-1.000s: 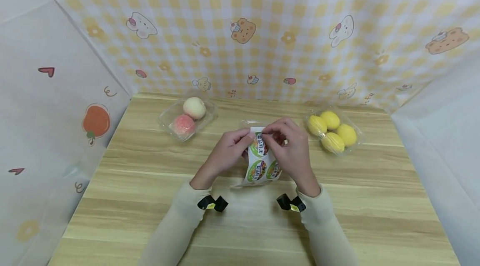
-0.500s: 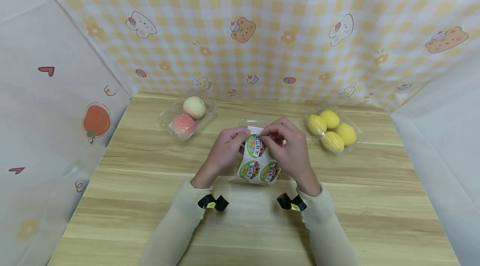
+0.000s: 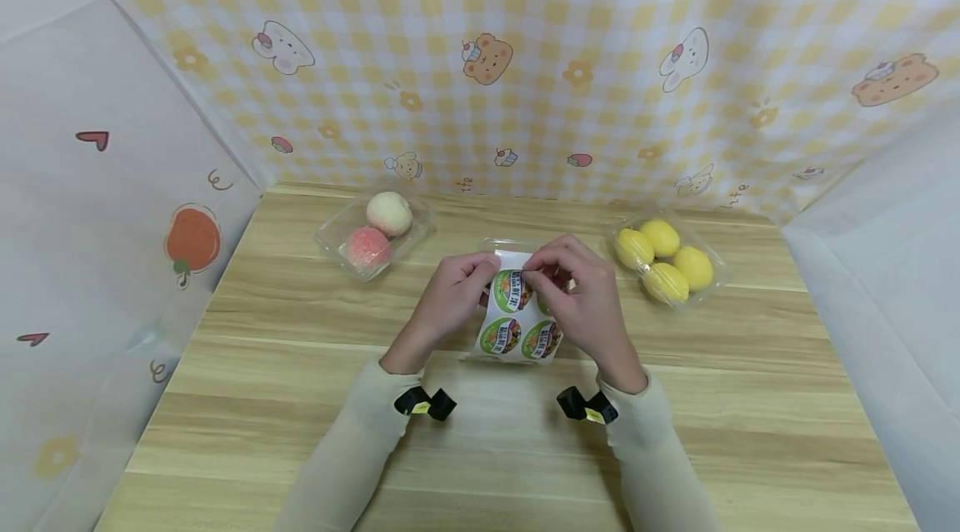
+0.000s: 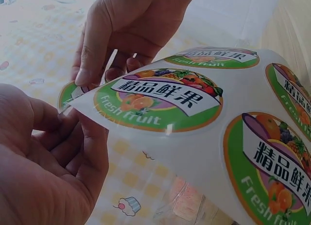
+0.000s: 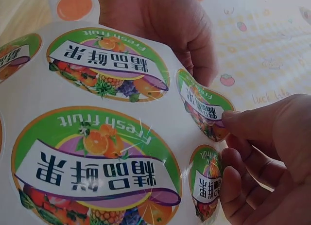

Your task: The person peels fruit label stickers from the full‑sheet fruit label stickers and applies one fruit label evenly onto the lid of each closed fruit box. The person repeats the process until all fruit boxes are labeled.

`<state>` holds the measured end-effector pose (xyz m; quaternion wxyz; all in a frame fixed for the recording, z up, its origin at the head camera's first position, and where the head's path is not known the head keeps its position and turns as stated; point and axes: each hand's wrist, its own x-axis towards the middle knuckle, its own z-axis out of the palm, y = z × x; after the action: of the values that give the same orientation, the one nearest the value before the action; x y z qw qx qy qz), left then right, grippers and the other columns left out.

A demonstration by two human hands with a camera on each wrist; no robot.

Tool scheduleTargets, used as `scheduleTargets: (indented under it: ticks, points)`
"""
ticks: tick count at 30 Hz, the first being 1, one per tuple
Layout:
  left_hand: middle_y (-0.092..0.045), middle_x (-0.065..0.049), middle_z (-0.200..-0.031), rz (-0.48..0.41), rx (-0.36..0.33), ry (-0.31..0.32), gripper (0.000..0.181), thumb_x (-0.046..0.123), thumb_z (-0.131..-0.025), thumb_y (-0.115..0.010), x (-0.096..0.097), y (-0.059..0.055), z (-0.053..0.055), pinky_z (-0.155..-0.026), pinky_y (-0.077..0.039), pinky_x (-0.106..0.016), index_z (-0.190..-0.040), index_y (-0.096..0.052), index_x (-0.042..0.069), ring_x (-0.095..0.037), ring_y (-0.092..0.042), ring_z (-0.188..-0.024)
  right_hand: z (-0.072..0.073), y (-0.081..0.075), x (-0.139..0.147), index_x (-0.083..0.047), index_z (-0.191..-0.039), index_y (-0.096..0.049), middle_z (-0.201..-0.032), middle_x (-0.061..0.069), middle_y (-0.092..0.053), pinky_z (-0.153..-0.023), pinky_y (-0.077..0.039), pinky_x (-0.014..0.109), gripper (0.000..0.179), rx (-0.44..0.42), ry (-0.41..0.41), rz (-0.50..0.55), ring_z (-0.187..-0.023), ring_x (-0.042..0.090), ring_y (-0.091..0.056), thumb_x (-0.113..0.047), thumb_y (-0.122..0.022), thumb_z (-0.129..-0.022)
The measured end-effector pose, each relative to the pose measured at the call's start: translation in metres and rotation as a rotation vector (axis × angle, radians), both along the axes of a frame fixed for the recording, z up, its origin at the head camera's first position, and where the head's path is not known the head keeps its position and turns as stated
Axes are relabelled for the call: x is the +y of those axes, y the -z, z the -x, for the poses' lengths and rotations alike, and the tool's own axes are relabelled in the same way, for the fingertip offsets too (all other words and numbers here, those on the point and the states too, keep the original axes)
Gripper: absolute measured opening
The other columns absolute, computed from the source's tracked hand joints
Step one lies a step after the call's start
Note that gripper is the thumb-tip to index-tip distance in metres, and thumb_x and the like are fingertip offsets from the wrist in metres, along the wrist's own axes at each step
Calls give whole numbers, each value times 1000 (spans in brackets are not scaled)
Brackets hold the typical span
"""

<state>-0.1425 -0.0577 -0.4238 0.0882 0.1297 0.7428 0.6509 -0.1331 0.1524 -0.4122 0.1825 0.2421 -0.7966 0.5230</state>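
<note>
Head view: your right hand [image 3: 585, 290] is covering part of the sticker sheet [image 3: 517, 317] at two o'clock; the sheet is hiding much of a clear container [image 3: 507, 243] at twelve. Your sleeves [image 3: 356, 436] are being cut off at six. Left wrist view: the edge is cutting your left hand [image 4: 43, 171] at eight, the sheet at four.

Long cream sleeves [image 3: 337, 457], plain and fairly close-fitting, ending in slightly creased cuffs [image 3: 375, 394]; on the inner side of each, a small black camera [image 3: 444, 406] of two angled, blocky pieces, bearing a yellow label [image 3: 422, 409] too small to read
</note>
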Motion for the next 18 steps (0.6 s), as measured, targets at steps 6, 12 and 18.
scheduleTargets:
  ticks: [6, 12, 18]
  points:
    - [-67, -6, -81, 33, 16, -24, 38, 21, -116, -48, 0, 0, -1, -66, -52, -29, -95, -73, 1, -25, -62, -73, -1, -1, 1, -6, -97, -78, -94, 1, -71, -62, -48, 21, 13, -3, -5, -5, -69, 17, -57, 6, -82, -95]
    - [-59, -3, -74, 53, 6, -50, 38, 25, -116, -49, 0, 0, -1, -61, -45, -27, -91, -69, 5, -19, -55, -68, -4, -4, 1, -5, -97, -77, -93, 1, -72, -62, -48, 21, 13, 0, -10, -10, -69, 17, -58, 7, -83, -95]
    - [-58, -4, -73, 61, 12, -65, 38, 25, -116, -49, 0, 0, 0, -60, -45, -28, -87, -66, 7, -18, -55, -66, -5, -5, 3, -6, -97, -77, -94, 1, -72, -64, -50, 21, 15, 10, -21, 3, -71, 17, -59, 8, -81, -95]
